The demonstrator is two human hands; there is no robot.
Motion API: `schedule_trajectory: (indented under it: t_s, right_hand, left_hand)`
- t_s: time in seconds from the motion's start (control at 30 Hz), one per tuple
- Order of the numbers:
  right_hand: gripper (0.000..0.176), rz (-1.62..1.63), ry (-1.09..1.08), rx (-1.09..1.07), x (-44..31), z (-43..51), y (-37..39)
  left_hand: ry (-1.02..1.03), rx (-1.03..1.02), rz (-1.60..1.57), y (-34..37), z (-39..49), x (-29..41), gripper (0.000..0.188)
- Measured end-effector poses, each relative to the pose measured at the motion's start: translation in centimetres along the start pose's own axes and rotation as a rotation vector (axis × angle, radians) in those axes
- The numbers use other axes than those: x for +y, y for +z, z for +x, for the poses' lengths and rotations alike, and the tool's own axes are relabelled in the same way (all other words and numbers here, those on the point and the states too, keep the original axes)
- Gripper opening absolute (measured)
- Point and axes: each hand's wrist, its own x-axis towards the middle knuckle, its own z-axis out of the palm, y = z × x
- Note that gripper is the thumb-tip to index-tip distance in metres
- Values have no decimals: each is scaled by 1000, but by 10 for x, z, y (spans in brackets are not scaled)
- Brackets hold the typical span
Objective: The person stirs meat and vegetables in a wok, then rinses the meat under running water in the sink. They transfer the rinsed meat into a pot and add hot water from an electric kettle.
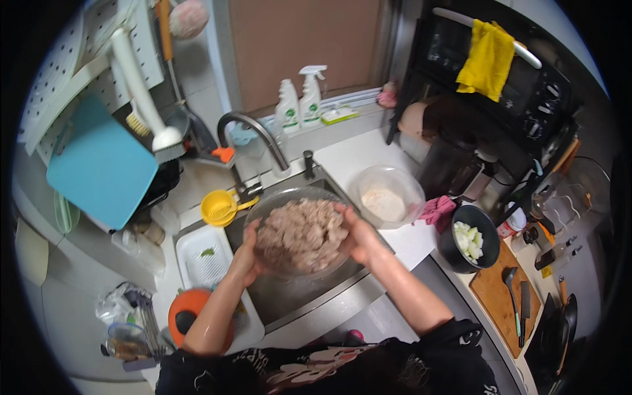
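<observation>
Between my hands is a clear bowl (pixel 291 274) heaped with pale, greyish-pink chunks of meat (pixel 303 232). My left hand (pixel 246 259) grips its left side and my right hand (pixel 360 237) its right side, with the thumbs near the rim. The bowl is held over the stainless steel sink (pixel 296 301), under the curved black faucet (pixel 256 133). Part of the basin is hidden by the bowl and my arms. Close to my right hand, a translucent plastic bowl (pixel 390 195) with a whitish content stands on the white counter.
Left of the sink are a white draining tray (pixel 202 247), an orange lid (pixel 190 316) and a yellow strainer (pixel 217 207). At right, a dark pot (pixel 469 239) holds cut pale-green vegetable pieces beside a wooden cutting board (pixel 506 301) bearing a cleaver (pixel 525 306) and a spoon. Two spray bottles (pixel 311 96) stand behind.
</observation>
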Motion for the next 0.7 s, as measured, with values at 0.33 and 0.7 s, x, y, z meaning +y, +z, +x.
schedule_trajectory:
  t_s: [0.33, 0.7]
  right_hand:
    - [51, 398, 231, -204, 44, 34, -34]
    - [70, 80, 480, 341, 83, 54, -62]
  left_hand:
    - [-75, -87, -75, -16, 15, -38, 76]
    - [-253, -93, -117, -14, 78, -86, 71]
